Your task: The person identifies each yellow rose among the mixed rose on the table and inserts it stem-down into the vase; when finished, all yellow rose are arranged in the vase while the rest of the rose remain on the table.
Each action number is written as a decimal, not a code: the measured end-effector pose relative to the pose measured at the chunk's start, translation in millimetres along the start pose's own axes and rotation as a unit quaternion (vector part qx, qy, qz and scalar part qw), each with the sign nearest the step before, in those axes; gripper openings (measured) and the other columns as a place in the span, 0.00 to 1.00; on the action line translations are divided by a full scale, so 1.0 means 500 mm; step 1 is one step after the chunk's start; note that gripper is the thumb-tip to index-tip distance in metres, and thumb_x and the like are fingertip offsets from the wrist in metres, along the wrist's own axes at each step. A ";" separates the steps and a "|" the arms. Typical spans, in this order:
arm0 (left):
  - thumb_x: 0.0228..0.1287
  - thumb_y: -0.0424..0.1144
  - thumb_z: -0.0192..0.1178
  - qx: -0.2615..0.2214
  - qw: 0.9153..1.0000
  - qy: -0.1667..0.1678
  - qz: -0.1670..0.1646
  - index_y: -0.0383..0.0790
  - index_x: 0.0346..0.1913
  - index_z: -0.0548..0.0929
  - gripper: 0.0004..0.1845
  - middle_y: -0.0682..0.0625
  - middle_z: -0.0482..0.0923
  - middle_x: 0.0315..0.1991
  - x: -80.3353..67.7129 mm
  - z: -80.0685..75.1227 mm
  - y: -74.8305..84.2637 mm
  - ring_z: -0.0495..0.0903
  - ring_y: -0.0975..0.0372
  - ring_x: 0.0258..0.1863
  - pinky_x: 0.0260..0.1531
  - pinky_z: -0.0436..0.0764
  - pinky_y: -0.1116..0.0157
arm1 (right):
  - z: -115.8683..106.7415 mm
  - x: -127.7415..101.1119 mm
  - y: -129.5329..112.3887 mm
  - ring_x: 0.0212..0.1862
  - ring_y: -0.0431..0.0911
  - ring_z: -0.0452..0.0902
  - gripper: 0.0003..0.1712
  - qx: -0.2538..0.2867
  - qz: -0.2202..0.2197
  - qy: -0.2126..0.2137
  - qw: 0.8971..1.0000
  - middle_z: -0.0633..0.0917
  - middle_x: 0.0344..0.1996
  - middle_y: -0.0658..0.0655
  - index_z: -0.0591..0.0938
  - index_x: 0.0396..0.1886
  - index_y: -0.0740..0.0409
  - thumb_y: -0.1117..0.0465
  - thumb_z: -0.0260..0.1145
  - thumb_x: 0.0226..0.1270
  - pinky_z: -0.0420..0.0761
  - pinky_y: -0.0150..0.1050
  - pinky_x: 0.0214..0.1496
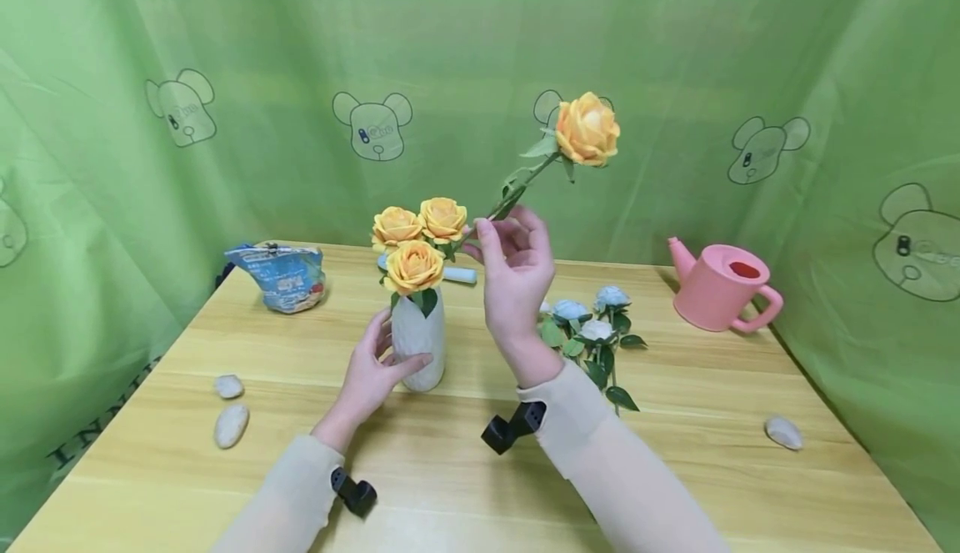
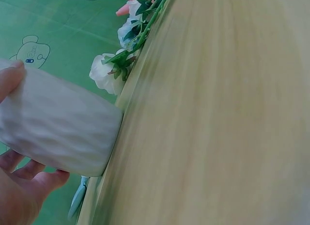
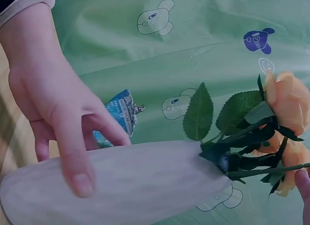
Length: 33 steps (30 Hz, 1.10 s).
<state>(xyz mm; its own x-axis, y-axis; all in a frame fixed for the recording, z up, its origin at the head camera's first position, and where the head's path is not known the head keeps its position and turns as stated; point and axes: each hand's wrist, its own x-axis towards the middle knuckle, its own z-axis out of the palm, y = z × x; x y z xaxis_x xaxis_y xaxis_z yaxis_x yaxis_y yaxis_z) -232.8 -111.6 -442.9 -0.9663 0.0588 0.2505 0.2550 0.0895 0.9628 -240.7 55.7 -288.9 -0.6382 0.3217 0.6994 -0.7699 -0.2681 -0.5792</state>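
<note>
My left hand (image 1: 372,376) grips a white vase (image 1: 420,340) with a rippled surface, thumb on the near side and fingers round the far side. The vase stands upright on the table, three yellow-orange roses (image 1: 415,268) clustered at its mouth. Above and to the right, my right hand (image 1: 520,282) pinches the stem of another yellow-orange rose (image 1: 588,129) between thumb and fingers. That rose leans up to the right, and its stem slants down toward the vase's mouth, partly hidden behind the other blooms. In the right wrist view the stem (image 3: 266,170) reaches the vase's mouth.
Blue and white flowers (image 1: 597,330) lie right of the vase, partly behind my right forearm. A pink watering can (image 1: 712,290) stands at the back right, a blue bag (image 1: 288,279) at the back left. Stones (image 1: 231,425) lie left, another stone (image 1: 783,432) right. Behind the vase is a light blue object (image 1: 460,274).
</note>
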 end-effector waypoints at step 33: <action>0.52 0.35 0.70 -0.008 1.000 -0.013 -0.016 0.41 0.70 0.56 0.44 0.41 0.62 0.65 -0.020 0.001 0.059 0.65 0.50 0.61 0.59 0.68 0.52 | -0.001 -0.115 0.080 0.35 0.49 0.75 0.11 -0.167 -0.004 -0.042 0.985 0.77 0.31 0.66 0.73 0.39 0.72 0.80 0.61 0.56 0.80 0.41 0.38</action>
<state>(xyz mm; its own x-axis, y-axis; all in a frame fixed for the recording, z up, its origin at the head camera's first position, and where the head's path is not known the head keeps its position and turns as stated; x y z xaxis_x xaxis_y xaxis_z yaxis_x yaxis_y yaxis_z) -215.7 -108.9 -417.2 -0.9728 0.0815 0.2168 0.2230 0.0769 0.9718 -234.7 26.9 -352.3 -0.6400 0.2427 0.7290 -0.7416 0.0532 -0.6687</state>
